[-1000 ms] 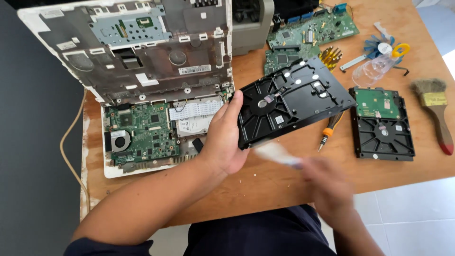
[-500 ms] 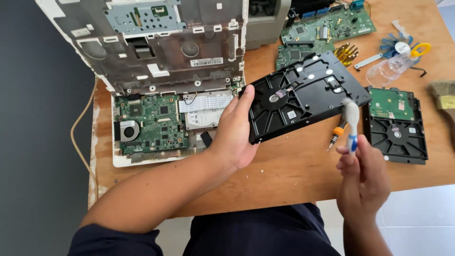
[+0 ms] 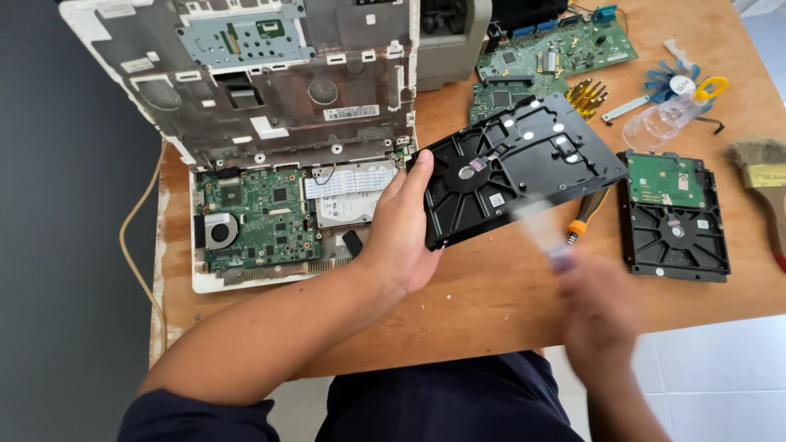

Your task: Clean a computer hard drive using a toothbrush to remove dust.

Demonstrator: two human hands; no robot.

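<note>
My left hand (image 3: 405, 233) grips the left edge of a black hard drive (image 3: 516, 168), holding it tilted above the wooden table (image 3: 491, 286) with its underside up. My right hand (image 3: 598, 315) is blurred with motion just below the drive and holds a white-handled tool with a blue band (image 3: 544, 233), its tip pointing up toward the drive. An orange-handled screwdriver (image 3: 583, 217) lies on the table under the drive's right corner.
An opened white laptop (image 3: 262, 147) with its green board exposed fills the left of the table. A second hard drive (image 3: 675, 217) lies to the right, beside a paintbrush (image 3: 765, 192). Green circuit boards (image 3: 548, 61), a blue fan (image 3: 671, 82) and a clear plastic bottle (image 3: 659, 123) lie at the back.
My right hand has dropped lower and is moving fast with the white tool. The left hand keeps its grip on the black drive, which is held at much the same tilt.
</note>
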